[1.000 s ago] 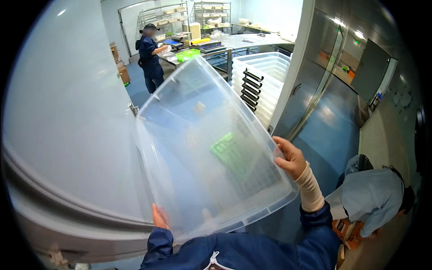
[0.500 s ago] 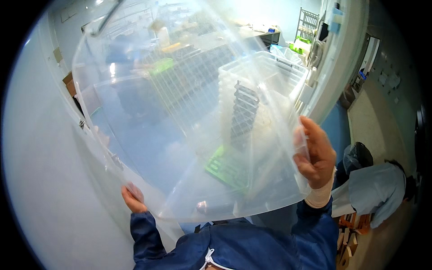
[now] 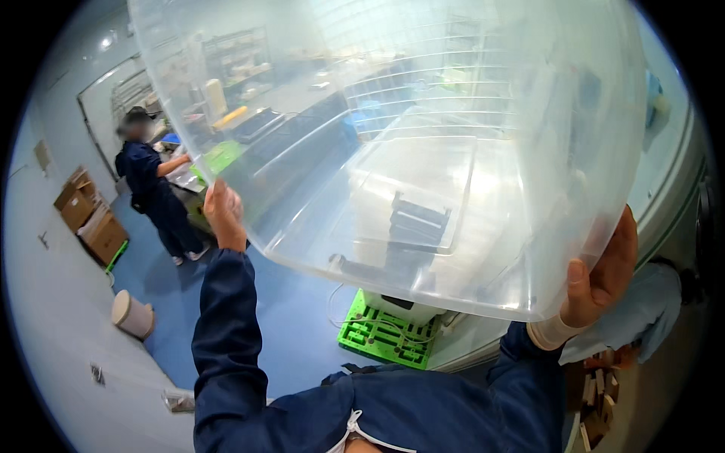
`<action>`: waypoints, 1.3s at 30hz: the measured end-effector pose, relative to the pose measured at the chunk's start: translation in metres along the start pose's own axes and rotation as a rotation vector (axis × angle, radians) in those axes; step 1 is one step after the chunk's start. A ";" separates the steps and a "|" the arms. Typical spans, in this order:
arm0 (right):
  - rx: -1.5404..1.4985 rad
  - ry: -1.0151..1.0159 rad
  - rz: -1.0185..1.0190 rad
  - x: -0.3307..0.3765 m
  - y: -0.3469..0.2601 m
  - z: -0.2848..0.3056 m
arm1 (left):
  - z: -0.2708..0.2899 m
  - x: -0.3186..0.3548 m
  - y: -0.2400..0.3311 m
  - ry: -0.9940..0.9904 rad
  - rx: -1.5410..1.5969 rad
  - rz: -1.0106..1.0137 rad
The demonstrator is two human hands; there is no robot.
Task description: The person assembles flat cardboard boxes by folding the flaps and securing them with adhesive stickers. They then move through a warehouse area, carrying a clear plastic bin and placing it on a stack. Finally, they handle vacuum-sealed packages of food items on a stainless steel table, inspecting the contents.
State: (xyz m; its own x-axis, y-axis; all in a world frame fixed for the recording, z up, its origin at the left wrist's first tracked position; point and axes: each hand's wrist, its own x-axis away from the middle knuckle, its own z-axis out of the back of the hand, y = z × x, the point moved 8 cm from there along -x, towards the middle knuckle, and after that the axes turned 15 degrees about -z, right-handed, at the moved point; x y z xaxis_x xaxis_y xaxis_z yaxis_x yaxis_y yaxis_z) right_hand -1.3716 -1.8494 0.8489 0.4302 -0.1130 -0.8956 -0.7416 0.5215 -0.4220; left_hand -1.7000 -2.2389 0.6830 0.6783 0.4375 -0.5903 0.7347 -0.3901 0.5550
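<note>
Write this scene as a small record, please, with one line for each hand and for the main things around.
Left hand: grips the left edge of the tub, near its lower left corner
Right hand: grips its lower right corner
Held thing: clear plastic tub, raised in front; the room shows through it
Below tub: green pallet on the blue floor
Left side: co-worker in dark clothing, standing; cardboard boxes by the wall
Lower right: person in light clothing, partly hidden
</note>
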 end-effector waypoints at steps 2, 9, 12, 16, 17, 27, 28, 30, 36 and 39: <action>0.023 0.072 -0.020 -0.015 0.009 -0.014 | -0.017 -0.022 -0.049 -0.069 -0.003 0.033; 0.328 0.119 -0.206 -0.058 0.062 -0.057 | -0.073 -0.072 -0.187 -0.195 0.167 0.236; 0.383 0.136 -0.287 -0.085 0.091 -0.077 | -0.081 -0.090 -0.217 -0.263 0.123 0.348; 0.445 0.101 -0.449 -0.125 0.125 -0.051 | -0.116 -0.127 -0.232 -0.456 0.117 0.446; 0.520 0.045 -0.505 -0.135 0.131 -0.043 | -0.125 -0.132 -0.230 -0.534 0.063 0.440; 1.346 0.004 -0.803 -0.156 0.193 0.023 | -0.216 -0.155 -0.259 -0.852 0.102 0.550; 1.440 -0.024 -0.872 -0.154 0.201 0.019 | -0.223 -0.146 -0.252 -0.793 0.226 0.672; 1.520 -0.071 -0.903 -0.145 0.215 0.021 | -0.238 -0.141 -0.258 -0.770 0.302 0.761; 1.517 -0.214 -0.777 -0.118 0.268 0.038 | -0.291 -0.123 -0.315 -0.754 0.343 0.932; 1.468 -0.217 -0.480 -0.121 0.266 -0.018 | -0.294 -0.122 -0.332 -0.928 0.202 0.807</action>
State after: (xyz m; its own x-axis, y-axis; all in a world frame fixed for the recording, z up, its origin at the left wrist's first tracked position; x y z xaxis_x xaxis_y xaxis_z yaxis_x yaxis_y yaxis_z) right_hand -1.6300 -1.7129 0.8426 0.6301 -0.4531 -0.6306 0.5605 0.8275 -0.0345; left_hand -2.0303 -1.9250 0.7430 0.6288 -0.6895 -0.3595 0.0373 -0.4351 0.8996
